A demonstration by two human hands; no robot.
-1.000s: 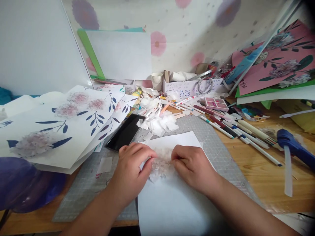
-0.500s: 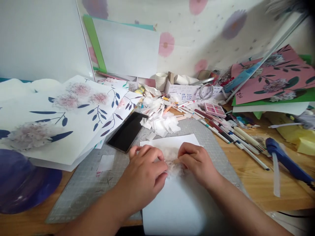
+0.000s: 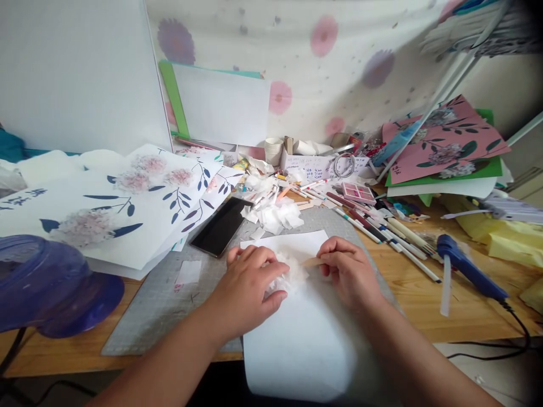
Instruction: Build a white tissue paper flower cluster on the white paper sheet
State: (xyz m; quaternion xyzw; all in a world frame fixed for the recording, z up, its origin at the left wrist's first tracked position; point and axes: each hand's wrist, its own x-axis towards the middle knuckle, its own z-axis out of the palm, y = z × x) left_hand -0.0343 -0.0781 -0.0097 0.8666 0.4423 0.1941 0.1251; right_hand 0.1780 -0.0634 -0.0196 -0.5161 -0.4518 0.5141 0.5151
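A white sheet lies on the grey cutting mat and hangs over its front edge. Near the sheet's top is a ruffled white paper flower. My left hand rests at the flower's left side, fingers curved and apart around its edge; part of the flower is hidden beneath them. Between thumb and fingers, my right hand pinches a thin wooden stick, whose tip points left at the flower's right side.
A black phone and white paper scraps lie beyond the hands. Markers and a blue glue gun are on the right. Flower artwork and a purple plastic object are on the left.
My right hand has drawn back to the right with the stick, showing more of it and of the flower. My left hand's fingers have spread. The view has shifted.
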